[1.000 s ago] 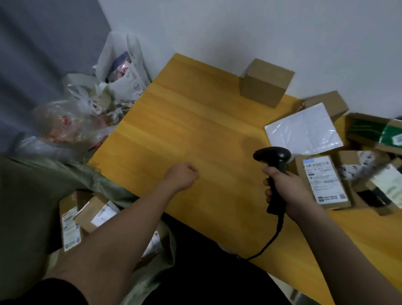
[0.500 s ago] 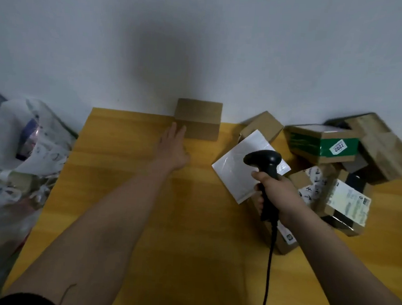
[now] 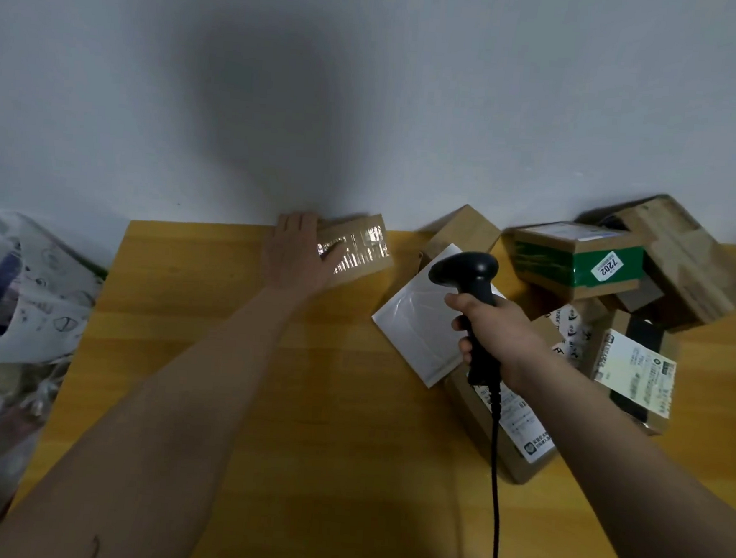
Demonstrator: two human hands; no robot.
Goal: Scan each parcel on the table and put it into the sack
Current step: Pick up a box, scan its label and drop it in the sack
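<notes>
My left hand (image 3: 300, 252) reaches to the table's far edge and grips the left end of a small brown cardboard box (image 3: 359, 252), which is tilted so its shiny taped face shows. My right hand (image 3: 499, 338) is closed around the handle of a black barcode scanner (image 3: 467, 270), its head over a flat white mailer (image 3: 415, 325). Under my right wrist lies a brown parcel (image 3: 508, 432) with a white label. The sack is out of view.
A pile of cardboard parcels fills the right: a green-taped box (image 3: 576, 260), a large brown box (image 3: 685, 257), a box with a big white label (image 3: 636, 374). Plastic bags (image 3: 29, 298) sit off the wooden table's (image 3: 305, 405) left edge. The wall stands just behind.
My view swung from the sack at the left up to the table's back. My left hand reached forward, took hold of the small brown box and tipped it up. The scanner hand barely moved.
</notes>
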